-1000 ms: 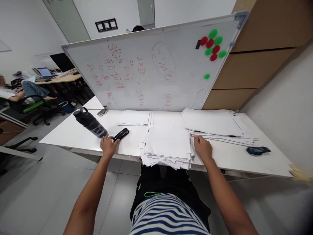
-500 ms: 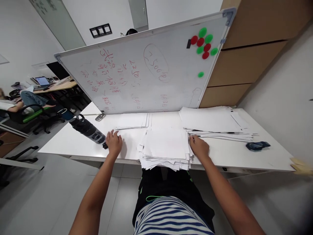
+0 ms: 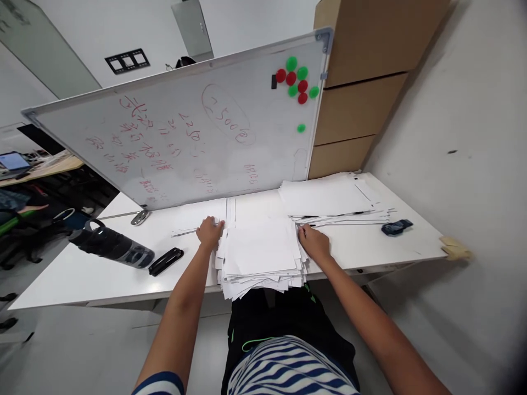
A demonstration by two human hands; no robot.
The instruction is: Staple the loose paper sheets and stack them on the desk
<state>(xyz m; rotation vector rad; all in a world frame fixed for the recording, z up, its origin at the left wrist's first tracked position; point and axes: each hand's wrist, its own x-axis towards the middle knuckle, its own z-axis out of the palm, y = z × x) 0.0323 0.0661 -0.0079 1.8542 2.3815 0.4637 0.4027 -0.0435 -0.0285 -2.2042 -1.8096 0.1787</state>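
A thick, uneven stack of white paper (image 3: 259, 249) lies at the front edge of the table, before my body. My left hand (image 3: 209, 233) is at the upper left corner of the stack, fingers apart and slightly bent, with the thumb towards the sheets. At the opposite side, my right hand (image 3: 315, 242) has its fingers curled closed at the right edge of the paper; the fingertips are partly hidden. A black stapler (image 3: 166, 261) lies to the left of my left hand, beside a dark water bottle (image 3: 111, 244) on its side.
More paper (image 3: 325, 197) is spread at the back right, with thinner sheets (image 3: 197, 216) at the back left. A whiteboard (image 3: 173, 131) leans behind the table (image 3: 354, 252), near cardboard boxes (image 3: 358, 104). A dark blue item (image 3: 396, 227) lies at right, a computer mouse (image 3: 140, 218) at left.
My left hand has left the black stapler beside the bottle and moved right to the paper stack. My right hand stays at the stack's right edge. The view has turned right.
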